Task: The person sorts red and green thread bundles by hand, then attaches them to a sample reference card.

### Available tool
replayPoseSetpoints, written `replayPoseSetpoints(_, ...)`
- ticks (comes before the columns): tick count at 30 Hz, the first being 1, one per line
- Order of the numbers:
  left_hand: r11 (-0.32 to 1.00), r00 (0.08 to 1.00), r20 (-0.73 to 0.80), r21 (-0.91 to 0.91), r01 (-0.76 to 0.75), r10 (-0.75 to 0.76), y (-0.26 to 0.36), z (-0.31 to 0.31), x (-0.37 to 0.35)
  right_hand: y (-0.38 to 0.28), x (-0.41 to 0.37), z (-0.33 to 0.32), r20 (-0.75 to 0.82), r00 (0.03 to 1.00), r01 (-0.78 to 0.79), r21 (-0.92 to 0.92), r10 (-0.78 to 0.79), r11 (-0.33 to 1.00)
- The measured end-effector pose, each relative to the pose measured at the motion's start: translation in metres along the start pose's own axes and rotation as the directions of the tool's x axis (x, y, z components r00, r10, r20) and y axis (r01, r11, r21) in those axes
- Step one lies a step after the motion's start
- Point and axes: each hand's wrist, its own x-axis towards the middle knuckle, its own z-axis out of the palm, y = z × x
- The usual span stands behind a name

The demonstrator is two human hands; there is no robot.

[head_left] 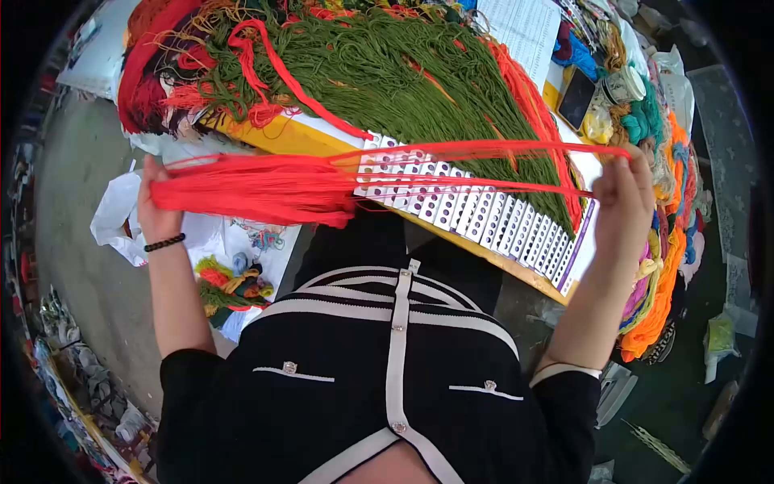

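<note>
Bright red yarn (258, 189) stretches across in front of my body between my two hands. My left hand (160, 210) has hold of the thick, bunched end; the yarn hides part of its fingers. On the other side, my right hand (625, 187) is closed on a few thin strands drawn out to the right. Below the strands, a row of white cards with punched holes (459, 206) lines the table edge. A large spread of dark green yarn (387, 73) lies behind them, with red strands along its right side.
A yellow-edged table (528, 266) stands before me. At its right are a black phone (576, 98), a white cup (622, 85) and orange yarn (657, 310). A printed sheet (524, 32) lies at the back. On the left are a white bag (121, 214) and small coloured skeins (230, 282).
</note>
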Motion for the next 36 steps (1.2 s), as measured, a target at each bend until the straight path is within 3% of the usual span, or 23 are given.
replayPoseSetpoints(2, 0.991, 0.954, -0.274, 0.095, -0.098, 0.121, 0.029, -0.022, -0.004, 0.009, 0.019, -0.041, -0.075, 0.992, -0.094, 0.085, 0.1, 0.992)
replayPoseSetpoints(5, 0.967, 0.896, -0.387, 0.208, -0.147, 0.219, 0.065, -0.059, 0.014, 0.036, 0.056, -0.102, -0.17, 0.959, -0.196, 0.178, 0.227, 0.964)
replayPoseSetpoints(7, 0.947, 0.874, -0.412, 0.288, -0.145, 0.259, 0.077, -0.069, 0.021, 0.053, 0.074, -0.144, -0.219, 0.91, -0.259, 0.361, 0.351, 0.896)
replayPoseSetpoints(9, 0.792, 0.771, -0.423, 0.588, -0.167, 0.477, 0.089, -0.074, 0.027, 0.066, 0.095, -0.188, -0.328, 0.862, -0.246, 0.394, 0.386, 0.885)
replayPoseSetpoints(10, 0.772, 0.682, -0.471, 0.595, -0.224, 0.56, 0.092, -0.071, 0.029, 0.07, 0.101, -0.207, -0.421, 0.803, -0.233, 0.428, 0.421, 0.873)
replayPoseSetpoints(11, 0.773, 0.685, -0.47, 0.595, -0.22, 0.557, 0.093, -0.064, 0.028, 0.072, 0.103, -0.221, -0.426, 0.801, -0.232, 0.428, 0.421, 0.873)
replayPoseSetpoints(13, 0.802, 0.61, -0.55, 0.535, -0.267, 0.57, 0.092, -0.051, 0.021, 0.065, 0.099, -0.221, -0.577, 0.752, -0.22, 0.234, 0.317, 0.947)
replayPoseSetpoints(14, 0.738, 0.726, -0.403, 0.642, -0.209, 0.557, 0.089, -0.066, 0.015, 0.07, 0.098, -0.216, -0.579, 0.751, -0.221, 0.233, 0.318, 0.947)
replayPoseSetpoints(16, 0.983, 0.974, -0.223, 0.182, 0.013, 0.028, 0.055, -0.066, 0.005, 0.062, 0.065, -0.12, -0.348, 0.936, -0.161, -0.277, 0.057, 0.947)
replayPoseSetpoints(17, 0.978, 0.96, -0.281, 0.2, 0.057, 0.001, -0.006, -0.01, -0.003, 0.064, 0.052, -0.085, -0.077, 0.991, -0.135, -0.4, 0.113, 0.906)
replayPoseSetpoints(18, 0.953, 0.952, -0.06, 0.012, 0.302, -0.301, -0.045, 0.006, -0.006, 0.057, 0.025, -0.029, 0.099, 0.946, -0.23, -0.467, 0.309, 0.854)
replayPoseSetpoints(19, 0.915, 0.915, -0.063, 0.042, 0.401, -0.398, -0.082, 0.025, -0.011, 0.055, -0.003, 0.017, 0.258, 0.902, -0.248, -0.346, 0.346, 0.905)
replayPoseSetpoints(20, 0.841, 0.86, -0.111, 0.179, 0.511, -0.499, -0.123, 0.083, -0.016, 0.072, -0.021, 0.045, 0.494, 0.815, -0.069, -0.439, 0.304, 0.896)
replayPoseSetpoints(21, 0.811, 0.823, -0.098, 0.144, 0.568, -0.559, -0.151, 0.094, -0.019, 0.082, -0.044, 0.077, 0.65, 0.75, 0.126, -0.32, 0.121, 0.939)
replayPoseSetpoints(22, 0.755, 0.787, -0.166, 0.223, 0.616, -0.594, -0.178, 0.115, -0.023, 0.072, -0.058, 0.102, 0.755, 0.65, 0.339, -0.381, 0.078, 0.86)
replayPoseSetpoints(23, 0.689, 0.749, -0.239, 0.293, 0.663, -0.618, -0.2, 0.137, -0.026, 0.066, -0.066, 0.12, 0.804, 0.581, 0.352, -0.391, 0.129, 0.85)
replayPoseSetpoints(25, 0.515, 0.759, 0.0, 0.734, 0.442, -0.651, -0.226, 0.17, -0.03, 0.06, -0.072, 0.132, 0.815, 0.576, 0.456, -0.385, 0.063, 0.802)
replayPoseSetpoints(27, 0.303, 0.699, -0.13, 0.834, 0.46, -0.704, -0.231, 0.181, -0.03, 0.057, -0.066, 0.126, 0.784, 0.619, 0.394, -0.362, 0.047, 0.845)
replayPoseSetpoints(29, 0.258, 0.686, -0.158, 0.848, 0.463, -0.71, -0.232, 0.198, -0.029, 0.053, -0.059, 0.118, 0.744, 0.667, 0.327, -0.338, 0.038, 0.883)
replayPoseSetpoints(32, 0.171, 0.829, 0.239, 0.97, -0.175, -0.506, -0.239, 0.201, -0.031, 0.053, -0.06, 0.111, 0.711, 0.651, -0.013, -0.341, 0.266, 0.94)
replayPoseSetpoints(33, 0.174, 0.826, 0.242, 0.969, -0.176, -0.509, -0.242, 0.199, -0.032, 0.058, -0.06, 0.109, 0.707, 0.655, -0.013, -0.343, 0.268, 0.939)
replayPoseSetpoints(35, 0.107, 0.777, 0.534, 0.841, -0.531, -0.333, -0.248, 0.192, -0.035, 0.067, -0.06, 0.105, 0.754, 0.642, -0.032, -0.154, 0.138, 0.988)
replayPoseSetpoints(36, 0.041, 0.793, 0.501, 0.853, -0.521, -0.347, -0.248, 0.185, -0.036, 0.062, -0.06, 0.102, 0.754, 0.641, -0.032, -0.156, 0.14, 0.987)
